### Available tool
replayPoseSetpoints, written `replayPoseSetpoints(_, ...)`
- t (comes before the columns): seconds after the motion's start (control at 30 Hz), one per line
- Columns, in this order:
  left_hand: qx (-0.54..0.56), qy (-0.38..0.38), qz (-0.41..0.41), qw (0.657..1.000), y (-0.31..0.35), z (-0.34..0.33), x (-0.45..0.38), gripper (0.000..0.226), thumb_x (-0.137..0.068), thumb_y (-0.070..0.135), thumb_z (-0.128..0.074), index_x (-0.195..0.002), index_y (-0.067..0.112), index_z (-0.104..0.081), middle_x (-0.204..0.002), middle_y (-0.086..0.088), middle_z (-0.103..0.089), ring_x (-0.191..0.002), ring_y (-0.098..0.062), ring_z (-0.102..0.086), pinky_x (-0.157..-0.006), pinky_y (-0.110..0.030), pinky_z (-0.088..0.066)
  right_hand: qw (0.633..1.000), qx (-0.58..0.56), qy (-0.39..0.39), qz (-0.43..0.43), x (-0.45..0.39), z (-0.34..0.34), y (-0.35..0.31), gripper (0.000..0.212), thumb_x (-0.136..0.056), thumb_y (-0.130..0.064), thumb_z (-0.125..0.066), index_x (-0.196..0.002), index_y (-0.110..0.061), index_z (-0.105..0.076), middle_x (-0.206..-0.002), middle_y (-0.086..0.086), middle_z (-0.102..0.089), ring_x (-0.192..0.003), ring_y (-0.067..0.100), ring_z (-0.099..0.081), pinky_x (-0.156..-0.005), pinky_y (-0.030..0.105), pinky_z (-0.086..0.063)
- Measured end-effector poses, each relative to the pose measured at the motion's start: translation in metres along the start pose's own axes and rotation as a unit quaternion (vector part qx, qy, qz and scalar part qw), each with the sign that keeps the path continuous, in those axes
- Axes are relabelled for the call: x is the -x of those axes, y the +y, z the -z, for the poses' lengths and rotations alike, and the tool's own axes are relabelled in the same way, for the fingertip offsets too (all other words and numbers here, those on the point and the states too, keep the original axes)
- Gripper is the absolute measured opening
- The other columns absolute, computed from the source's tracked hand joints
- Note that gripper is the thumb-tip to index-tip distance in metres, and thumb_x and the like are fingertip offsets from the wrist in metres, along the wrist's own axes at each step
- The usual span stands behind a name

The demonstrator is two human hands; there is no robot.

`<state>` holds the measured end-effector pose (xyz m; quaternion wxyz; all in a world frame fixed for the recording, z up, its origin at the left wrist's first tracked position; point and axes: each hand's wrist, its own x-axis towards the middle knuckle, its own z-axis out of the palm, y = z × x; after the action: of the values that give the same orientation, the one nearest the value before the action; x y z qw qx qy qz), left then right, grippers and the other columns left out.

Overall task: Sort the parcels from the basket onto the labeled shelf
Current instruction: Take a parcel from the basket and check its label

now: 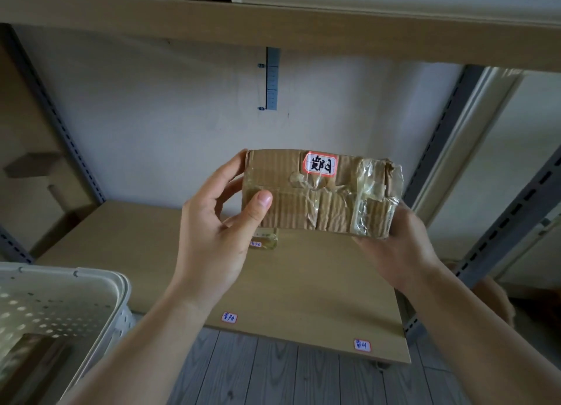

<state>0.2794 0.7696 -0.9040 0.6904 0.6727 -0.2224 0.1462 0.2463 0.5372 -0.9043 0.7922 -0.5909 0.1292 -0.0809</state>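
A worn brown cardboard parcel (321,198) with clear tape and a red-edged white label on top is held up above the wooden shelf board (303,283). My left hand (212,237) grips its left end, thumb on the near face. My right hand (397,246) holds its right end from below. Two small labels are stuck near the shelf's front edge, one (229,317) in the middle and one (362,345) further right. A small taped item (267,240) with a tiny label lies on the shelf under the parcel. The white perforated basket (60,307) stands at the lower left.
An upper shelf board (273,25) runs overhead with white bins on it. Grey slotted uprights (437,137) frame the shelf on both sides. A grey ruler strip (271,79) hangs on the back wall. Grey plank floor (288,374) shows below.
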Motion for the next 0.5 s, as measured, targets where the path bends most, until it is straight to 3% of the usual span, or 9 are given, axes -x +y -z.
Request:
replayPoseSetpoints(0.1, -0.018, 0.058, -0.002, 0.998, 0.002, 0.014, 0.007, 0.045, -0.092, 0.023, -0.072, -0.134, 0.022, -0.059, -0.124, 0.008, -0.074, -0.116, -0.013, -0.072, -0.093, -0.046, -0.06, 0.99, -0.105, -0.086, 0.04, 0.001, -0.011, -0.003, 0.035, -0.097, 0.011, -0.042, -0.129, 0.004, -0.054, -0.084, 0.006, -0.068, -0.074, 0.016, -0.063, -0.066, 0.024, -0.053)
replayPoseSetpoints(0.2, -0.016, 0.097, 0.031, 0.995, 0.001, 0.029, 0.012, 0.028, -0.092, 0.026, -0.065, -0.12, 0.023, -0.06, -0.115, 0.008, -0.07, -0.095, -0.005, -0.076, -0.074, -0.043, -0.067, 0.987, -0.06, -0.134, 0.066, 0.006, -0.017, 0.003, 0.025, -0.088, -0.005, -0.059, -0.112, -0.013, -0.062, -0.091, 0.013, -0.068, -0.083, 0.028, -0.061, -0.077, 0.042, -0.049)
replayPoseSetpoints(0.27, -0.009, 0.102, 0.077, 0.992, -0.002, 0.038, 0.015, 0.018, -0.1, 0.029, -0.061, -0.116, 0.022, -0.064, -0.111, 0.003, -0.073, -0.094, -0.013, -0.077, -0.069, -0.045, -0.066, 0.985, -0.002, -0.143, 0.099, 0.01, -0.022, 0.004, 0.03, -0.081, -0.027, -0.078, -0.106, -0.023, -0.063, -0.097, 0.007, -0.071, -0.085, 0.023, -0.064, -0.078, 0.042, -0.049)
replayPoseSetpoints(0.33, 0.008, 0.072, 0.125, 0.99, -0.004, 0.046, 0.019, 0.028, -0.097, 0.043, -0.061, -0.118, 0.026, -0.068, -0.111, -0.001, -0.075, -0.099, -0.025, -0.075, -0.069, -0.045, -0.066, 0.979, 0.012, -0.16, 0.125, 0.013, -0.024, 0.003, 0.045, -0.073, -0.045, -0.079, -0.11, -0.024, -0.064, -0.107, 0.004, -0.071, -0.092, 0.021, -0.067, -0.078, 0.04, -0.053)
replayPoseSetpoints(0.4, -0.009, 0.002, 0.138, 0.99, -0.005, 0.052, 0.025, 0.045, -0.088, 0.055, -0.061, -0.125, 0.031, -0.065, -0.113, -0.003, -0.075, -0.098, -0.025, -0.072, -0.067, -0.042, -0.064, 0.972, -0.021, -0.188, 0.139, 0.016, -0.028, 0.002, 0.05, -0.073, -0.044, -0.082, -0.114, -0.021, -0.064, -0.117, 0.009, -0.069, -0.099, 0.023, -0.067, -0.078, 0.037, -0.057)
replayPoseSetpoints(0.5, -0.028, -0.055, 0.148, 0.987, -0.003, 0.057, 0.031, 0.034, -0.091, 0.051, -0.065, -0.122, 0.036, -0.066, -0.098, 0.004, -0.077, -0.083, -0.012, -0.071, -0.057, -0.032, -0.056, 0.969, -0.045, -0.197, 0.14, 0.019, -0.033, 0.001, 0.051, -0.075, -0.032, -0.085, -0.116, -0.014, -0.061, -0.118, 0.012, -0.071, -0.101, 0.026, -0.07, -0.078, 0.04, -0.059)
